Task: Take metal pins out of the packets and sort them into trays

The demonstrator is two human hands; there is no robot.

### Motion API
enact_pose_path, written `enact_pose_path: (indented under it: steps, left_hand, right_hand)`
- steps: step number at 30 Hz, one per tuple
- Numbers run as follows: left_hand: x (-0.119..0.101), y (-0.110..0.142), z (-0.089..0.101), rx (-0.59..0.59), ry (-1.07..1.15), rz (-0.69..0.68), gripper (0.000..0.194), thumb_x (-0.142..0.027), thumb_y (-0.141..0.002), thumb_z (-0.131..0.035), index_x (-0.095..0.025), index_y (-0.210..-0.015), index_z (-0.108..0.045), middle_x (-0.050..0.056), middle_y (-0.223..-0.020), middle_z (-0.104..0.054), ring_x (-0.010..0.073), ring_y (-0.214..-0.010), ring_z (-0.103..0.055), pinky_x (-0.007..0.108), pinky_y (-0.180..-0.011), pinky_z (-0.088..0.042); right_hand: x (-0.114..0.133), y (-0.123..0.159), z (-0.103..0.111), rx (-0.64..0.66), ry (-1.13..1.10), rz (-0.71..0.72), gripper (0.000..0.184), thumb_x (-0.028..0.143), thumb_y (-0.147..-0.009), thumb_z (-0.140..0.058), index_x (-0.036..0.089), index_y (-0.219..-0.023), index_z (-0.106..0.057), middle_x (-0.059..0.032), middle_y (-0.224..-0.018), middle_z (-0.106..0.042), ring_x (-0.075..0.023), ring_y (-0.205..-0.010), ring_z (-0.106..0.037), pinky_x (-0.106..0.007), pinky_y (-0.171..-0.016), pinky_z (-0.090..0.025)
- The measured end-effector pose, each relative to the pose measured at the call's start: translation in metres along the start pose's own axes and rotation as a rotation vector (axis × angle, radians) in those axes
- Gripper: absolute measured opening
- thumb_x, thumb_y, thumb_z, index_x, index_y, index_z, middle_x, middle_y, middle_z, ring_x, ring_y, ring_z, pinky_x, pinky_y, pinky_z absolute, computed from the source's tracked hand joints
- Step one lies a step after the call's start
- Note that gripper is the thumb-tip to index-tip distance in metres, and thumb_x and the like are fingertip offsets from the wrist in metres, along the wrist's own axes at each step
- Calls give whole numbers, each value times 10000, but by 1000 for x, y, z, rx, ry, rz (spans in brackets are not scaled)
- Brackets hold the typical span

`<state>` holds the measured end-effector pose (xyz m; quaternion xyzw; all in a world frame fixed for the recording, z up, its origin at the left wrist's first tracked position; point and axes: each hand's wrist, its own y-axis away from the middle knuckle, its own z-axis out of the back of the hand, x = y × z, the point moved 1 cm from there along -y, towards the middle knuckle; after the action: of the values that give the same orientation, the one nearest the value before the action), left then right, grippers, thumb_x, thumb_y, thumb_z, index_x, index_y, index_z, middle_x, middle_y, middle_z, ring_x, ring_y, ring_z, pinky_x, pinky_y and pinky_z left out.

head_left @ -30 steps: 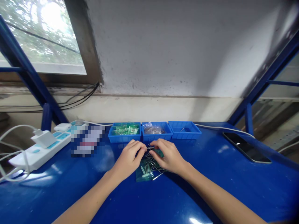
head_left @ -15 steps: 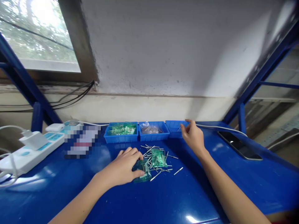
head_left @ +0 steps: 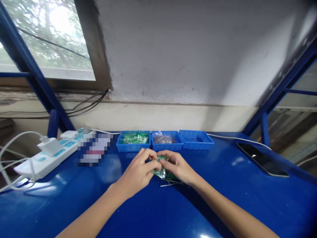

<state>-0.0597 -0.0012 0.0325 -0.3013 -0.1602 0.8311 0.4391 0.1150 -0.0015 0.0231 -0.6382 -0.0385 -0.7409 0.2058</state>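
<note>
In the head view my left hand point(head_left: 141, 168) and my right hand point(head_left: 180, 168) meet over the middle of the table, fingertips almost touching. Both are closed on the edge of a small green plastic packet point(head_left: 161, 173), thumbs and fingers pinching it from either side. Under and behind the hands lie thin metal blind rivets point(head_left: 169, 183), mostly hidden. Another patch of green packet shows beneath my right hand. My fingers cover what the held packet contains.
At the back stand a blue bin of green packets point(head_left: 133, 148), a blue bin of clear bags point(head_left: 168, 147) and a blue bin with a few rivets point(head_left: 196, 145). A power strip point(head_left: 53, 158) is left, a phone point(head_left: 261, 158) right. A blurred-out object point(head_left: 96, 148) lies beside the strip.
My right hand has come from the right-hand bin to the packet in my left hand. The packet is now raised between both hands. The view has shifted slightly.
</note>
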Motion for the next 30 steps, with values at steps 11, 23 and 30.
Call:
enact_pose_path:
  steps: [11,23,30]
  left_hand:
    - [15,-4,-13,-15,411,498,314,-435,-908,-417,-196,-901,-621,50,-916,-534,204,-907,-510,404,-843,-435]
    - [13,-5,-8,-212,42,164,143,-178,-870,-477,-202,-871,-618,42,-863,-601,179,-830,-545,342,-805,-425]
    - [10,-5,0,17,291,300,178,-291,-866,-506,-206,-1002,-584,52,-911,-584,190,-853,-536,314,-779,-442]
  right_hand:
    - [-12,-1,13,-280,328,380,103,136,-783,-536,198,-714,-492,-49,-894,-635,-188,-872,-586,-352,-791,-458]
    - [-3,8,2,-298,421,261,210,331,-886,-477,187,-833,-620,-52,-867,-520,-193,-866,-549,-324,-771,-476]
    - [-13,7,0,-277,541,289,216,240,-917,-416,187,-925,-624,-26,-695,-589,-153,-607,-559,-251,-565,-450]
